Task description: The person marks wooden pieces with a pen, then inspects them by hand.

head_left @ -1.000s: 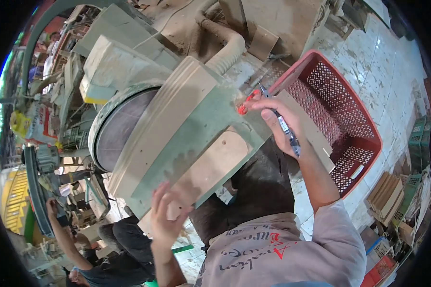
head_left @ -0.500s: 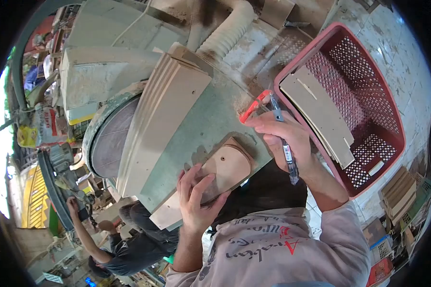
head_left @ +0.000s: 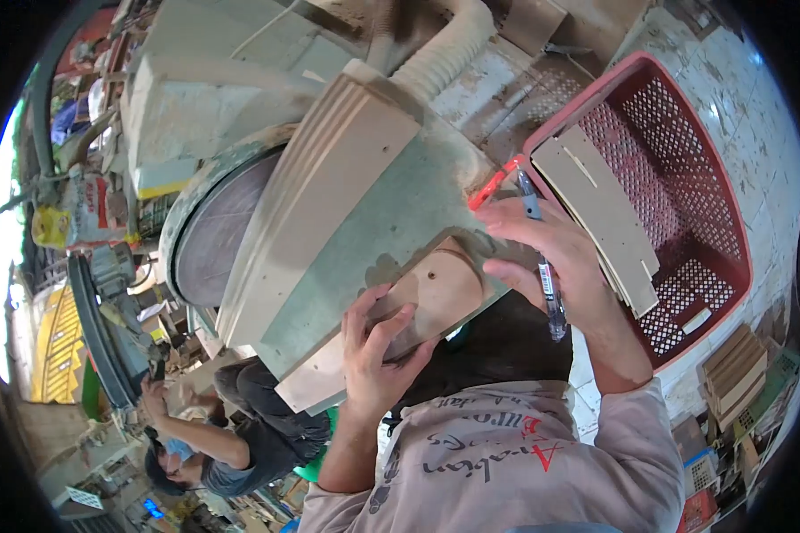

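Observation:
My left hand (head_left: 380, 360) grips a stack of wooden pieces with rounded ends (head_left: 440, 289), fingers on one edge and thumb on the other. They lie on the green tabletop (head_left: 373, 222), over a long pale board (head_left: 316, 377). My right hand (head_left: 556, 253), thumb and forefinger apart, holds a pen (head_left: 545, 266) that lies across its fingers. A red object (head_left: 493, 185) at the table corner is close to its fingertips. Curved boards (head_left: 329, 178) are stacked on the table's far left side.
Beside the table stands a pink perforated basket (head_left: 745, 258) holding long boards (head_left: 600, 213). A round sanding disc (head_left: 222, 235) is left of the stack, below a ribbed hose (head_left: 444, 53). Another person (head_left: 231, 453) is at lower left; more boards (head_left: 735, 373) lie at lower right.
My right thumb and forefinger have spread apart, while the pen stays in the hand. My left hand keeps its grip. The view has shifted slightly, and the other person's head and arm have moved.

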A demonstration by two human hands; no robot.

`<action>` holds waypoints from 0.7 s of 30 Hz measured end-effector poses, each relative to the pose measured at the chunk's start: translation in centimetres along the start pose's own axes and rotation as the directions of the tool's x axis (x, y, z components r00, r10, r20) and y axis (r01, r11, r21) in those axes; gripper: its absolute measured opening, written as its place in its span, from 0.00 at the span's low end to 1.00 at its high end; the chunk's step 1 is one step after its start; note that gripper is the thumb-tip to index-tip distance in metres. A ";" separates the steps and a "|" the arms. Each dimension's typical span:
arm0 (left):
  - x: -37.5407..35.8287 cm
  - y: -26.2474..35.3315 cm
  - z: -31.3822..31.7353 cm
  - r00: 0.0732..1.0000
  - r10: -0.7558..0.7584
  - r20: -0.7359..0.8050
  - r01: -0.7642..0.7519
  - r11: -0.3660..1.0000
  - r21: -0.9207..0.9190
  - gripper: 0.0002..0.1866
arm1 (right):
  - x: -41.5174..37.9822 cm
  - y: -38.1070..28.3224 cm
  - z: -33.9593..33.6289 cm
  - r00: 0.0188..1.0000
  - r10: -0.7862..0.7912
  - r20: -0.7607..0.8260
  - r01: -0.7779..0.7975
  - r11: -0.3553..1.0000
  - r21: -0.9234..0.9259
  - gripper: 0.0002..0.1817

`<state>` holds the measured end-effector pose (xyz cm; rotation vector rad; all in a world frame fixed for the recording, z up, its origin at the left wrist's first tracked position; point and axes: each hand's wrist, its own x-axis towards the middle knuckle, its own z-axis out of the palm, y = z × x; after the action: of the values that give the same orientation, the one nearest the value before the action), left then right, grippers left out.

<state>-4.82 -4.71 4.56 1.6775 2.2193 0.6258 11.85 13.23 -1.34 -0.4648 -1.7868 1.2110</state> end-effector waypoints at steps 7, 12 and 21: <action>0.2 -0.4 0.4 0.999 0.008 -0.036 -0.011 0.996 -0.084 0.25 | 0.3 -5.0 1.7 0.868 -0.167 0.467 0.338 0.888 -0.312 0.17; -0.1 -1.0 1.2 0.987 0.024 -0.158 -0.052 0.983 -0.176 0.25 | 0.4 -6.1 3.6 0.798 -0.126 0.589 0.388 0.856 -0.342 0.14; -5.4 -4.1 -2.4 0.876 0.001 -0.482 -0.115 0.972 -0.206 0.15 | -0.5 -7.6 5.6 0.849 -0.076 0.523 0.399 0.741 -0.540 0.10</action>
<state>-7.87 -11.22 4.38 1.6016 2.2919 1.3921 8.70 6.48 4.45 -0.2941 -2.6060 0.5098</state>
